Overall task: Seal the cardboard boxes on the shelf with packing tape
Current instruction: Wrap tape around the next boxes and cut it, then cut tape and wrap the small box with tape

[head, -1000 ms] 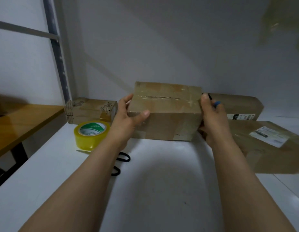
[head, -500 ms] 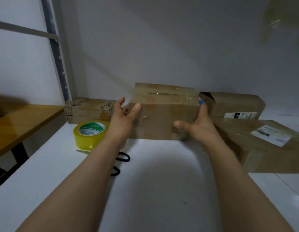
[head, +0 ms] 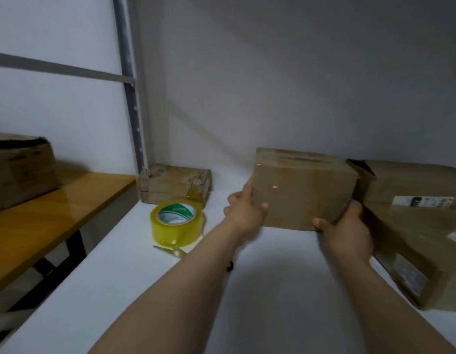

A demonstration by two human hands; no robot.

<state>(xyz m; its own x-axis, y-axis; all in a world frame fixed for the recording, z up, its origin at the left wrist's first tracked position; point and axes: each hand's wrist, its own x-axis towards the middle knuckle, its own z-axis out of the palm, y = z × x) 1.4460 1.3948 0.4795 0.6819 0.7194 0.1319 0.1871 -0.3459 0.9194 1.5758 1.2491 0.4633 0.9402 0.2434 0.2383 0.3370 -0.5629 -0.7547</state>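
Observation:
A brown cardboard box (head: 302, 189) with clear tape along its top seam is held between both my hands above the white shelf (head: 260, 290). My left hand (head: 243, 209) grips its lower left edge, thumb on the front face. My right hand (head: 345, 227) grips its lower right corner, thumb under the front edge. A yellow roll of packing tape (head: 176, 222) stands on the shelf to the left. Scissors (head: 174, 251) lie just in front of the roll, partly hidden by my left forearm.
A small worn box (head: 174, 185) sits in the back left corner. An open-flapped box (head: 411, 187) and a large labelled box (head: 426, 256) crowd the right side. A wooden table (head: 43, 213) with another box (head: 20, 169) stands left of the shelf's metal upright (head: 131, 98).
Both hands have slid down from the box's sides to its lower corners, and the box has shifted right toward the open-flapped box. The view has turned left.

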